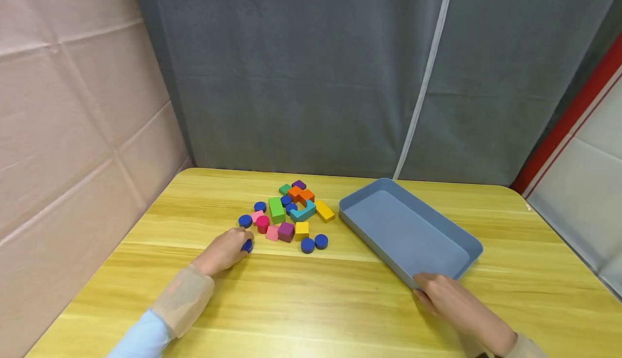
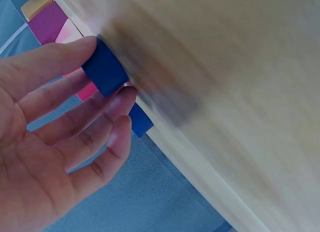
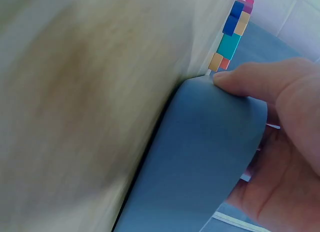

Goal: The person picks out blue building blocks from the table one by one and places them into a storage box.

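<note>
Left of the tray (image 1: pixel 398 223) — left hand (image 1: pixel 224 250) pinches blue block (image 1: pixel 247 246) near other blocks (image 1: pixel 277 210) — right hand (image 1: pixel 452 299) grips tray's near end.

Right hand (image 3: pixel 295 122) on a blue-grey tray (image 3: pixel 195 147), thumb (image 3: pixel 245 78) against its wall, coloured blocks (image 3: pixel 231 25) beyond on the wooden table (image 3: pixel 75 117).

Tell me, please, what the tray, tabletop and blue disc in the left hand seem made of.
The tray: probably plastic, low-sheen, evenly coloured with rounded corners. The tabletop: wood or wood-look laminate, slightly glossy, with streaky grain. The blue disc: perhaps painted wood or plastic, fairly matte; its smooth, uniform colour leaves this open.
</note>
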Demonstrator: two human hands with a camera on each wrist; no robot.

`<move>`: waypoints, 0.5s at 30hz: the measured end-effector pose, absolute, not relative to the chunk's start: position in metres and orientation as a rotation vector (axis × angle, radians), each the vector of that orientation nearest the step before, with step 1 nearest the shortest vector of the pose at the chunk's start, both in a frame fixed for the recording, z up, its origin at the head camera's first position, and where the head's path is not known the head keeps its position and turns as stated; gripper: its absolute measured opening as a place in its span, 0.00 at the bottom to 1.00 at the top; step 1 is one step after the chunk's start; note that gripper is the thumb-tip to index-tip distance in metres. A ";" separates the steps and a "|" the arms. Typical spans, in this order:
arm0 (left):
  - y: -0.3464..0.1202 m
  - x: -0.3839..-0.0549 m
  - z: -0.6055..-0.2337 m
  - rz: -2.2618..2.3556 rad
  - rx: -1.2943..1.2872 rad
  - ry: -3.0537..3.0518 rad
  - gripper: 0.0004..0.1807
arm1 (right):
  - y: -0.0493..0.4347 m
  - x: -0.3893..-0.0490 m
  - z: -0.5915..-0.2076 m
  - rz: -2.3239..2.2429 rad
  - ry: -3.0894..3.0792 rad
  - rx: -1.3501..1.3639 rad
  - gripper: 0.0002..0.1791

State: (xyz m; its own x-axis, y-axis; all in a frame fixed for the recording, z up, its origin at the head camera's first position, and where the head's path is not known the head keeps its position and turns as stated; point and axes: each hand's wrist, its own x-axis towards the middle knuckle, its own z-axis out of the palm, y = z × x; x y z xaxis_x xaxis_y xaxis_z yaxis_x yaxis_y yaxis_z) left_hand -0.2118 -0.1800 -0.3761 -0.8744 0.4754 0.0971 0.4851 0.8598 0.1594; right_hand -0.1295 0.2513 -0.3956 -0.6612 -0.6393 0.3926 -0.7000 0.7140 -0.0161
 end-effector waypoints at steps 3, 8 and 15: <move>-0.181 -0.211 -0.376 -0.283 -0.756 -2.978 0.06 | 0.252 -0.128 -0.395 0.262 -2.571 1.050 0.17; -0.181 -0.210 -0.376 -0.279 -0.753 -2.972 0.06 | 0.251 -0.125 -0.395 0.292 -2.567 1.068 0.17; -0.181 -0.209 -0.373 -0.271 -0.767 -2.927 0.07 | 0.251 -0.122 -0.397 0.302 -2.574 1.056 0.17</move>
State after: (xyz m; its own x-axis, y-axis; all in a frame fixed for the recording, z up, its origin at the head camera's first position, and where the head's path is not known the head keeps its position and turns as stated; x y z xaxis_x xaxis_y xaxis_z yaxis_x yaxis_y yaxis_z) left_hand -0.2087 -0.1809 -0.3731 -0.8675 0.4758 0.1450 0.4943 0.8571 0.1450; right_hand -0.1222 0.2505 -0.3967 -0.6650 -0.6377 0.3887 -0.7104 0.7007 -0.0659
